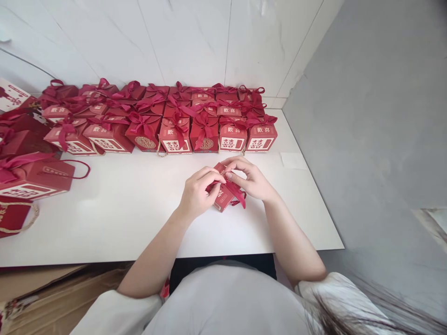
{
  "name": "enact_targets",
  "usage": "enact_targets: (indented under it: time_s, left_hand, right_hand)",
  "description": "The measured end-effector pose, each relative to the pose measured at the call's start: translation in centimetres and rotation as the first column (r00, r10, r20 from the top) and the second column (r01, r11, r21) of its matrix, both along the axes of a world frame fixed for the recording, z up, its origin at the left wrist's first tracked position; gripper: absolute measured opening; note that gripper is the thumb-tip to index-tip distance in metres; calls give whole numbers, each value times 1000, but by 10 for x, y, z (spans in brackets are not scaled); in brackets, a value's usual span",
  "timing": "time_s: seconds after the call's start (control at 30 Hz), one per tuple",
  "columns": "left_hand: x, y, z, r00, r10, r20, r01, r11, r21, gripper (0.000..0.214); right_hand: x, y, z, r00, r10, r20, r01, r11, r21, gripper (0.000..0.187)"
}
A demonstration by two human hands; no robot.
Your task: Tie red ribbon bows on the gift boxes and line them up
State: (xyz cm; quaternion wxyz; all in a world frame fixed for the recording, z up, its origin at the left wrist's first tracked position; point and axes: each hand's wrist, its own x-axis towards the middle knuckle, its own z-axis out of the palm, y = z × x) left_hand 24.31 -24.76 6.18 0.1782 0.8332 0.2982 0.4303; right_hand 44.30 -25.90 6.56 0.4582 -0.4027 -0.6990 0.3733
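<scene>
A small red gift box (223,200) with pale lettering lies on the white table in front of me, partly covered by my hands. A dark red ribbon (238,191) runs across its top, and one tail hangs over the right side. On the left of the ribbon, my left hand (202,188) is closed with thumb and forefinger pinched on it. From the other side my right hand (249,177) bends over the box, its thumb and fingertips also pinching the ribbon. The spot between the fingertips is mostly hidden.
Rows of ribbon-tied red gift boxes (174,135) stand along the tiled wall. More boxes (38,174) with cord handles sit at the left. A pale paper piece (293,161) lies near the table's (104,223) right edge. Cardboard (66,298) is below left.
</scene>
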Motion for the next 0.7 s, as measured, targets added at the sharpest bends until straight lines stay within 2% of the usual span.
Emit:
enact_targets:
  time_s: [0.13, 0.23, 0.3, 0.6, 0.7]
  left_hand:
    - [-3, 4, -1, 1000, -3, -29, 7, 992, 125, 19]
    - [-5, 7, 0, 997, 17, -81, 7, 960, 280, 17]
    - [-6, 8, 0, 993, 25, -111, 13, 944, 329, 16]
    - [-8, 7, 1, 991, 36, -126, 5, 951, 309, 18]
    - [-7, 7, 2, 993, 65, -98, -40, 971, 234, 22]
  right_hand:
    - [-3, 0, -5, 998, -2, 58, 7, 996, -85, 10]
    - [-3, 0, -5, 999, 28, 46, -22, 992, -121, 11]
    - [-2, 0, -5, 999, 46, 28, -42, 990, -133, 11]
    - [0, -2, -1, 992, 94, -84, -117, 936, -333, 23]
    - [-1, -3, -1, 988, 84, -131, -129, 917, -378, 24]
